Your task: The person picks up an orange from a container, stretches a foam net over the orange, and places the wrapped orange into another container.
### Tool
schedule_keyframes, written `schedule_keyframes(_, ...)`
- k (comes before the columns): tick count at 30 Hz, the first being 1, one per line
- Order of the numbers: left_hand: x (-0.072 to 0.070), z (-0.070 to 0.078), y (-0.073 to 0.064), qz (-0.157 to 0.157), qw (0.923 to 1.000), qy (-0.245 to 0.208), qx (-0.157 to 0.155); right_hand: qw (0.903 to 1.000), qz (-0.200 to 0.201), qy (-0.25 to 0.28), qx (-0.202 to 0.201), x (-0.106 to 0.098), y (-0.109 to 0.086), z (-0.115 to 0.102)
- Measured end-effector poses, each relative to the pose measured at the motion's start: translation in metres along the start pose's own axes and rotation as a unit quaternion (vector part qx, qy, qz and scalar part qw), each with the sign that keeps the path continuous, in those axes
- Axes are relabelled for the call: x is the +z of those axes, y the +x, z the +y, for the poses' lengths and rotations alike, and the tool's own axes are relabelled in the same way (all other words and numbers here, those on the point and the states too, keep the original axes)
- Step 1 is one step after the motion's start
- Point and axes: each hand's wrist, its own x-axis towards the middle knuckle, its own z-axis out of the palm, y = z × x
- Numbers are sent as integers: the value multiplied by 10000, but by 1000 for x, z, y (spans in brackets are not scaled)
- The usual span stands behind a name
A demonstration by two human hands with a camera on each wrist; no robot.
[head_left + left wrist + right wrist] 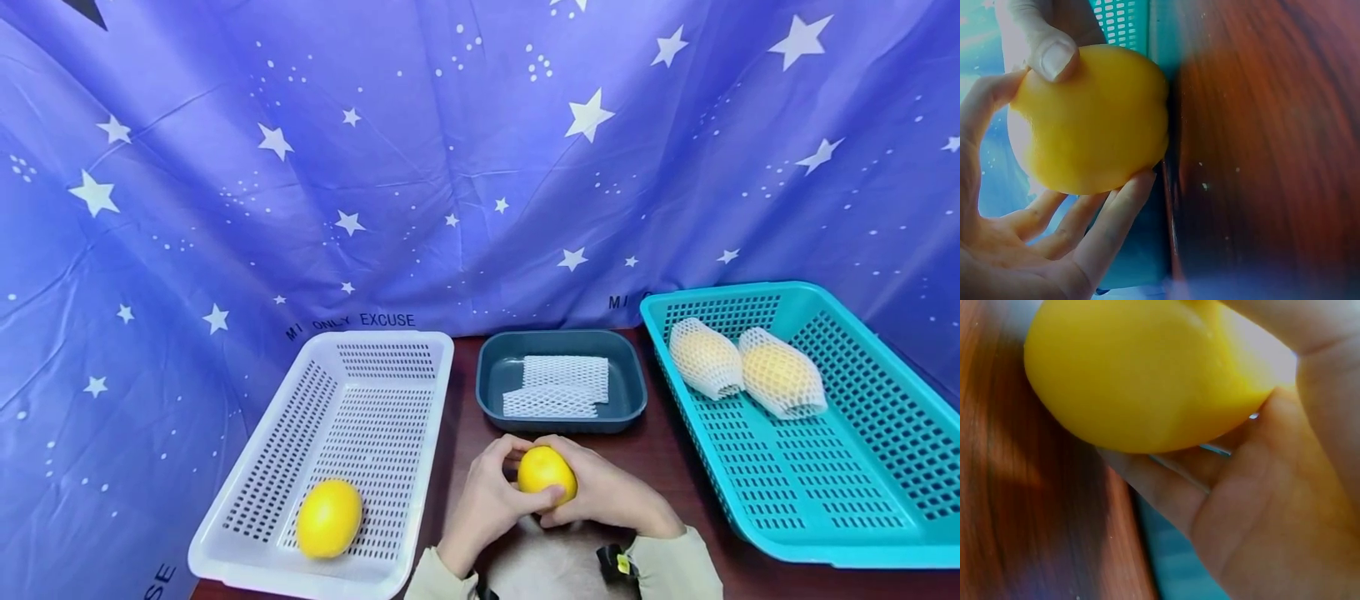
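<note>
Plainly, the grip: both hands clasp one smooth yellow fruit [546,471], which sits between them just in front of the person.
Left hand: this one [487,500] holds the fruit from nine o'clock, its thumb lying across the near side, around five on the fruit's own dial.
Right hand: from three o'clock, this one [607,492] curls its fingers and thumb against the same fruit.
Cuffs: pale sleeves [678,567] reach to the wrists, with a black strap [609,560] showing by the right one.
Tabletop: dark reddish-brown wood [1266,137] lies below; from where I'm standing, I can't tell whether the fruit touches it.
Dark tray: straight out at twelve o'clock from the hands, near the fingertips, is a blue-grey tray [561,424]; two white net sleeves [550,402] lie flat in it, overlapping.
White basket: at nine o'clock stands a perforated basket [375,425], with a second yellow fruit [329,518] resting towards its six o'clock end.
Teal basket: off between two and three o'clock is another basket [832,487], where two netted fruits [782,372] lie side by side towards its eleven.
Curtain: beyond everything at twelve hangs blue-violet cloth [450,150] printed with white stars.
</note>
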Motion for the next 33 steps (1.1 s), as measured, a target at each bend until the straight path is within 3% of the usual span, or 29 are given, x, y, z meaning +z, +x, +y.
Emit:
schedule_keyframes(6,1,0,0,-10,9999,-70,96,10000,6,18,-42,-1,0,0)
schedule_keyframes(14,0,-3,1,-88,9996,-172,197,9981,206,-440,-387,-20,-11,-9)
schedule_keyframes(20,0,-3,0,-141,9997,-136,174,9992,171,-87,-342,-36,-15,-13)
schedule_keyframes(26,0,-1,0,-226,9996,-134,106,9956,931,-65,-63,-40,-5,-12)
schedule_keyframes(33,0,-2,1,-256,9996,-150,28,9847,1645,-569,66,-41,11,-7)
